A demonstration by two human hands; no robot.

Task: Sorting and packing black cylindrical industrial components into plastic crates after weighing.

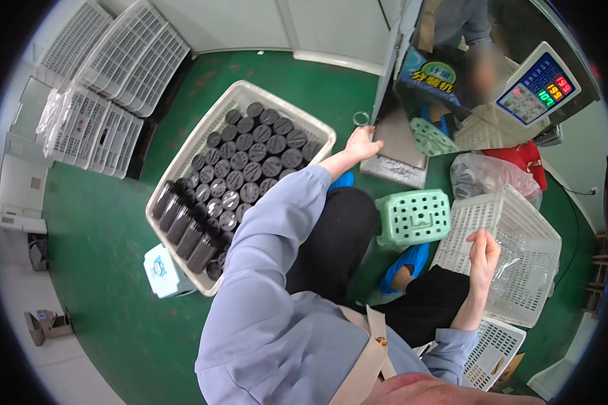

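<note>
My left hand (363,143) reaches forward at the foot of the machine, its fingers closed round a small clear jar (361,119) whose round open rim shows past the fingertips. Beside that hand lies the machine's metal tray (404,172). My right hand (484,258) is raised on the right, beside a white crate (537,233) of clear plastic containers (511,260). Its fingers are curled together, and their inner side is hidden. Left of my knees, a large cream crate (182,150) holds many black-capped jars (240,160), several lying on their sides.
A green perforated stool (419,217) stands between my legs and the machine. The dark glossy machine front (452,74) carries a lit control panel (537,84). White crates (125,57) are stacked far left. A light-blue box (165,272) sits beside the cream crate on the green floor (108,270).
</note>
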